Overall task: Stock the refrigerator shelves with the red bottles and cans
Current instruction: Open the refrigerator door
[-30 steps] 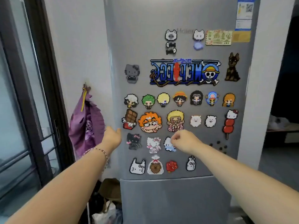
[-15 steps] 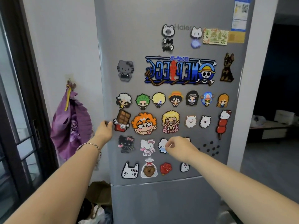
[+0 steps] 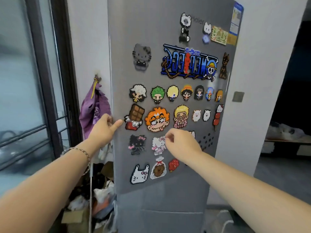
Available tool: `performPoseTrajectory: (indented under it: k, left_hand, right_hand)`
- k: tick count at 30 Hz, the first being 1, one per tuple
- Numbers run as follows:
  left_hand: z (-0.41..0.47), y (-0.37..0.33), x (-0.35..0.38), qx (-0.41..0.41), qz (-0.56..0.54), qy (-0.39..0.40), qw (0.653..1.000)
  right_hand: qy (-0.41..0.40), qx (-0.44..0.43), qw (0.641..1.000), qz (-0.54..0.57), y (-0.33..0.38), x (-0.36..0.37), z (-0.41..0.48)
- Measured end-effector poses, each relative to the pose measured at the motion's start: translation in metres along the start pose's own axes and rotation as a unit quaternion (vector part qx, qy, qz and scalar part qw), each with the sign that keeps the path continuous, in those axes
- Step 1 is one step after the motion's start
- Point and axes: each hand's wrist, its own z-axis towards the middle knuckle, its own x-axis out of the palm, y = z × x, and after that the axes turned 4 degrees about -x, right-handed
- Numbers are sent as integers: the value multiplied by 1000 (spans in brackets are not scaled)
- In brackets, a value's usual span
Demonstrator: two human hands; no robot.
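A tall grey refrigerator stands in front of me, its upper door (image 3: 151, 27) covered with pixel-bead magnets. The upper door is swung slightly out at its left edge. My left hand (image 3: 103, 130) grips that left edge, fingers curled behind it and thumb on the front near a chocolate-bar magnet (image 3: 134, 116). My right hand (image 3: 181, 143) hovers in front of the door's lower half with its fingers curled, holding nothing. No red bottles or cans are in view, and the shelves inside are hidden.
The lower fridge door (image 3: 159, 212) is closed. A purple bag (image 3: 94, 111) hangs on the wall left of the fridge, above boxes and bags (image 3: 96, 190) on the floor. A dark-framed glass door (image 3: 50, 81) is at far left. An open doorway (image 3: 289, 98) is on the right.
My left hand has reached the door's left edge and closed round it, and the edge has come out toward me. The right hand stays curled before the door.
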Motion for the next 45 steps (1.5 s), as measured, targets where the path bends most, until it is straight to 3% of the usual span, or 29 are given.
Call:
performPoseTrajectory:
  k: [5,8,12,16,22,30,38,45]
  left_hand:
    - [-116,-61,-3,0,28,-5,1000]
    - [-168,-103,5,44,77,29,996]
    - [-208,-156,18,131,85,173,972]
    - [-237,-189,37,182,56,316,929]
    - [-253,-217,63,219,200,281,913]
    - [-279,-262,116,159,217,279,922]
    - [-293,-318,210,132,203,231,942]
    - [-302,-354,257,83,223,200,950]
  right_hand:
    - [-81,-72,993,49,23,-50,-68]
    - [-125,-84,988,37,37,-80,-103]
    - [-166,-41,985,9,35,-105,-144]
    - [-223,72,972,-32,7,-131,-174]
    - [-295,222,927,-66,-50,-174,-205]
    - [-283,317,905,21,-163,-235,-226]
    - [-242,307,917,81,-281,-290,-225]
    - [-200,284,933,90,-337,-318,-215]
